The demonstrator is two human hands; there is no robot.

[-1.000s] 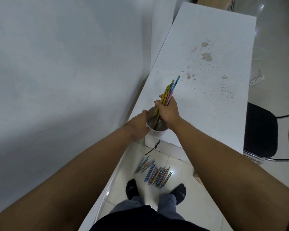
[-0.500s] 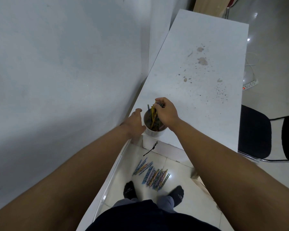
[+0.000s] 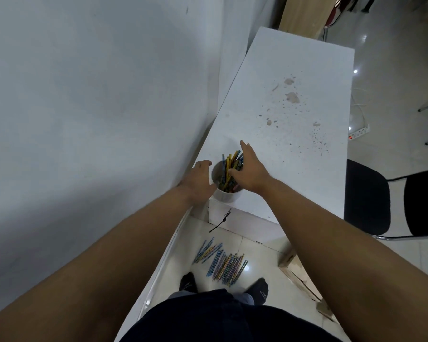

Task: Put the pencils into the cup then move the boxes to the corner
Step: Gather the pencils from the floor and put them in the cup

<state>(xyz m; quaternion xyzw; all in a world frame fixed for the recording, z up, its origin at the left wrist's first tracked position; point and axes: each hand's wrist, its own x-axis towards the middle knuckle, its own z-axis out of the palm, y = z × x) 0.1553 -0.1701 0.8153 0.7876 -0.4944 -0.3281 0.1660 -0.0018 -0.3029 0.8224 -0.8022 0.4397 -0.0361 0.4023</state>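
White and round, the cup (image 3: 226, 193) stands at the near left corner of the table (image 3: 294, 95), close to the wall. Pencils in the cup (image 3: 229, 169) stand nearly upright, their long axes leaning toward the far right, tips above the rim. The left hand (image 3: 199, 181) curls against the cup's left side, touching it. The right hand (image 3: 248, 169) is spread over the pencil tops, fingers apart, gripping nothing. More pencils on the floor (image 3: 223, 264) lie side by side near the feet, pointing far-right. A cardboard box (image 3: 298, 275) rests on the floor to the right.
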